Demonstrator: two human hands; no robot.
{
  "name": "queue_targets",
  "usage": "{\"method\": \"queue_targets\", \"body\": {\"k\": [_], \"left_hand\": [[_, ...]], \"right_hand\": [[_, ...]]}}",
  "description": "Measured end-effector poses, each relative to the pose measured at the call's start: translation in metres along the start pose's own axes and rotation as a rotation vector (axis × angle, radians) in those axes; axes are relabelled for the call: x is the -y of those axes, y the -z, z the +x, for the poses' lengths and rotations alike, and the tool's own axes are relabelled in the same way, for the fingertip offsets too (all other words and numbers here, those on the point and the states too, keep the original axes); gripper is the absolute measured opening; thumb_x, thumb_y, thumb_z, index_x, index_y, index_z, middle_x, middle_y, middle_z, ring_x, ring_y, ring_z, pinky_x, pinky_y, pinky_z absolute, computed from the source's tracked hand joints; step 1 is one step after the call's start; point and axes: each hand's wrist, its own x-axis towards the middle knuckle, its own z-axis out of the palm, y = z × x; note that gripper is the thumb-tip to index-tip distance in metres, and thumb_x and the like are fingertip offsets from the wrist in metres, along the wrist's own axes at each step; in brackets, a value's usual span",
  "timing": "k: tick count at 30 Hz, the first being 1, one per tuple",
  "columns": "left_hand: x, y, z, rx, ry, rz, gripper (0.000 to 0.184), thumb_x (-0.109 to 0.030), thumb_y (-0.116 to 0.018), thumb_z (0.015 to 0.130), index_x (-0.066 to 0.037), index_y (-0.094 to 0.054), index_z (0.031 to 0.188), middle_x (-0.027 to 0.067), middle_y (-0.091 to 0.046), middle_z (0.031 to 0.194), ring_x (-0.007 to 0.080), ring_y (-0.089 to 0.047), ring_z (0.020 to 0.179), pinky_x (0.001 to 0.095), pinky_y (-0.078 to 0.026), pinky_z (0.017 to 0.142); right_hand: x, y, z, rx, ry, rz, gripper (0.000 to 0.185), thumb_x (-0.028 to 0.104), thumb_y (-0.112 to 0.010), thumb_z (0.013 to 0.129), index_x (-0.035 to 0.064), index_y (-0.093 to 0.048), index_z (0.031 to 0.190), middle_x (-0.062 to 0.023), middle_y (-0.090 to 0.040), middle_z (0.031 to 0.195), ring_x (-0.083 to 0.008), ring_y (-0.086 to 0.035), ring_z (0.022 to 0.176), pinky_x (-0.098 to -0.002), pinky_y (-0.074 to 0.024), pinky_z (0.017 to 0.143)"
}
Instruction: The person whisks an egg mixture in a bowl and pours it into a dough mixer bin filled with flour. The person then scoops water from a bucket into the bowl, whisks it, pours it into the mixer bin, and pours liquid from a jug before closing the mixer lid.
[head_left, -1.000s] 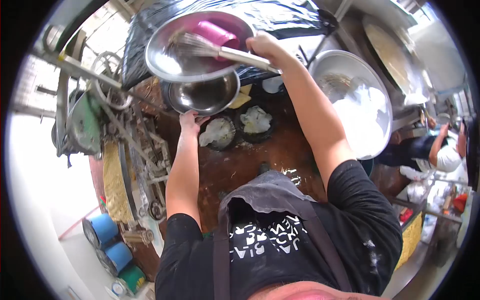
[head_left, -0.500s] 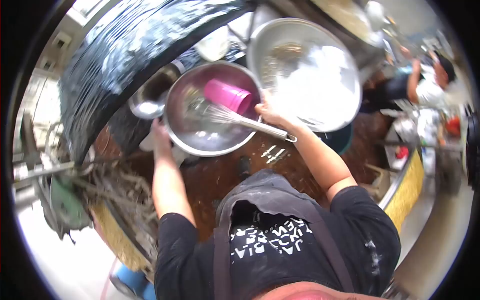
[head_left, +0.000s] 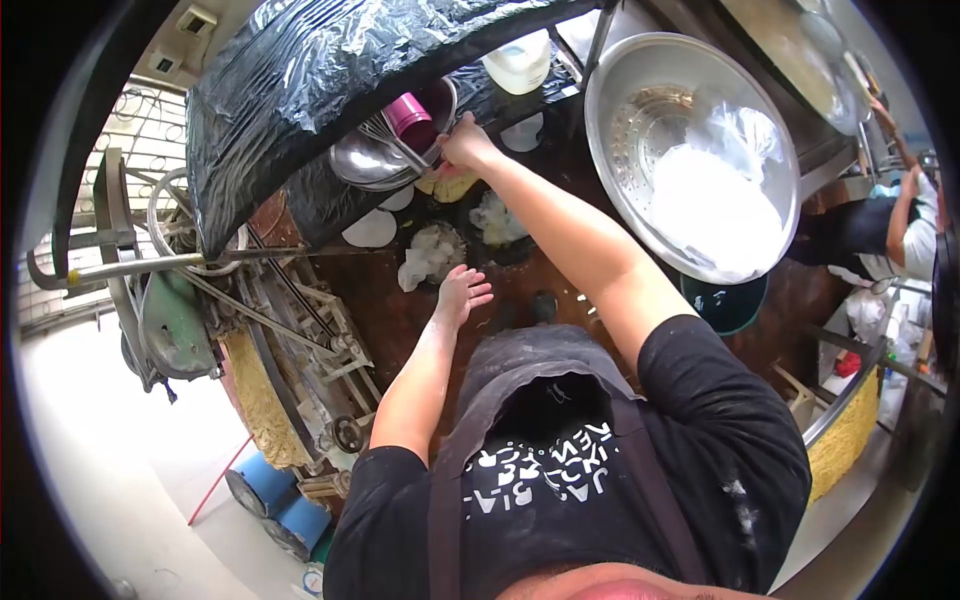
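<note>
My right hand (head_left: 466, 146) is closed on the rim of a metal bowl (head_left: 375, 172), which sits partly under the black plastic-covered shelf. Inside the bowl lie a pink cup (head_left: 409, 120) and a whisk (head_left: 402, 152), its handle near my right fingers. My left hand (head_left: 463, 293) is empty, its fingers spread, below and apart from the bowl. Just beyond it are two dark round containers with crumpled clear plastic (head_left: 432, 255) on top. Yellow pieces (head_left: 449, 186) show below my right hand.
A large metal basin (head_left: 622, 152) with a white plastic bag leans at the right, above a dark green bucket (head_left: 728, 303). Black plastic (head_left: 300, 100) covers the shelf overhead. A white jug (head_left: 519, 66) stands behind. Machinery (head_left: 300, 350) is at left; another person (head_left: 875, 228) is at far right.
The bowl with the pink cup and whisk has moved away from my body, in under the covered shelf. My left hand has come off the bowls and drawn back towards me.
</note>
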Motion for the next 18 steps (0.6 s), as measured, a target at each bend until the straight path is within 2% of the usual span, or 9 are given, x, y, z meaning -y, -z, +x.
{"method": "queue_targets", "body": {"k": [5,8,9,10,11,14,16,17,18], "left_hand": [[-0.040,-0.036,-0.035,0.401,0.220,0.549,0.034,-0.019,-0.055,0.095,-0.002,-0.053,0.124,0.0141,-0.068,0.100,0.0234,-0.068,0.080,0.0350,-0.058,0.066],[-0.101,-0.079,-0.056,0.597,0.195,0.850,0.026,-0.024,-0.054,0.090,-0.002,-0.063,0.102,0.0096,-0.070,0.085,0.0169,-0.067,0.067,0.0278,-0.053,0.054],[-0.122,-0.090,-0.048,0.569,0.070,0.827,0.027,-0.025,-0.056,0.088,-0.002,-0.063,0.100,0.0092,-0.069,0.083,0.0163,-0.066,0.064,0.0276,-0.051,0.052],[-0.145,-0.105,-0.034,0.541,-0.059,0.800,0.027,-0.026,-0.057,0.086,-0.003,-0.063,0.098,0.0088,-0.069,0.081,0.0158,-0.064,0.061,0.0273,-0.050,0.050],[-0.170,-0.127,-0.020,0.417,-0.196,0.757,0.025,-0.027,-0.057,0.084,-0.004,-0.062,0.092,0.0066,-0.064,0.072,0.0148,-0.060,0.054,0.0268,-0.047,0.048],[-0.249,-0.181,0.077,0.098,-0.738,0.628,0.022,-0.024,-0.056,0.090,-0.004,-0.062,0.092,0.0124,-0.066,0.082,0.0206,-0.064,0.067,0.0352,-0.050,0.061],[-0.317,-0.203,0.174,-0.263,-1.706,1.452,0.039,-0.024,-0.053,0.096,-0.002,-0.054,0.128,0.0197,-0.063,0.122,0.0372,-0.058,0.115,0.0465,-0.044,0.099],[-0.344,-0.219,0.205,-0.380,-1.864,1.533,0.039,-0.024,-0.053,0.096,-0.002,-0.055,0.128,0.0187,-0.063,0.119,0.0357,-0.058,0.113,0.0456,-0.044,0.097],[-0.363,-0.229,0.226,-0.318,-1.690,1.527,0.039,-0.024,-0.053,0.096,-0.002,-0.055,0.128,0.0178,-0.062,0.117,0.0343,-0.058,0.110,0.0448,-0.045,0.095]], "right_hand": [[-0.065,0.038,-0.078,0.049,0.155,0.011,0.063,0.019,-0.056,0.092,0.0011,-0.030,0.147,-0.0094,-0.069,0.076,-0.0175,-0.066,0.058,-0.0322,-0.0545,0.059],[-0.181,0.069,-0.118,-0.014,-0.061,-0.046,0.058,0.014,-0.058,0.093,0.0085,-0.036,0.146,-0.0079,-0.068,0.084,-0.0142,-0.063,0.061,-0.0310,-0.0539,0.057],[-0.236,0.082,-0.131,-0.045,-0.084,-0.224,0.057,0.018,-0.059,0.092,0.0081,-0.038,0.144,-0.0117,-0.069,0.085,-0.0170,-0.064,0.060,-0.0330,-0.0543,0.058],[-0.254,0.098,-0.163,-0.085,-0.140,-0.404,0.056,0.026,-0.058,0.089,0.0046,-0.046,0.139,-0.0262,-0.066,0.111,-0.0408,-0.065,0.102,-0.0463,-0.0521,0.089],[-0.291,0.111,-0.187,-0.058,-0.254,-0.533,0.052,0.028,-0.057,0.089,0.0037,-0.049,0.135,-0.0265,-0.063,0.118,-0.0400,-0.060,0.113,-0.0467,-0.0486,0.097],[-0.369,0.136,-0.282,-0.197,-0.544,-0.571,0.036,0.027,-0.057,0.084,0.0036,-0.063,0.111,-0.0248,-0.066,0.108,-0.0393,-0.064,0.103,-0.0465,-0.0506,0.090],[-0.465,0.140,-0.356,-0.355,-0.713,-0.408,0.042,0.023,-0.059,0.087,0.0026,-0.059,0.123,-0.0204,-0.069,0.089,-0.0346,-0.069,0.074,-0.0448,-0.0556,0.065],[-0.486,0.131,-0.394,-0.502,-0.851,-0.102,0.032,0.019,-0.057,0.089,0.0077,-0.059,0.118,-0.0123,-0.064,0.076,-0.0267,-0.063,0.059,-0.0424,-0.0511,0.050],[-0.579,0.119,-0.446,-0.634,-0.891,0.215,0.021,0.014,-0.056,0.090,0.0141,-0.057,0.111,-0.0065,-0.056,0.068,-0.0219,-0.056,0.052,-0.0394,-0.0455,0.043]]}}
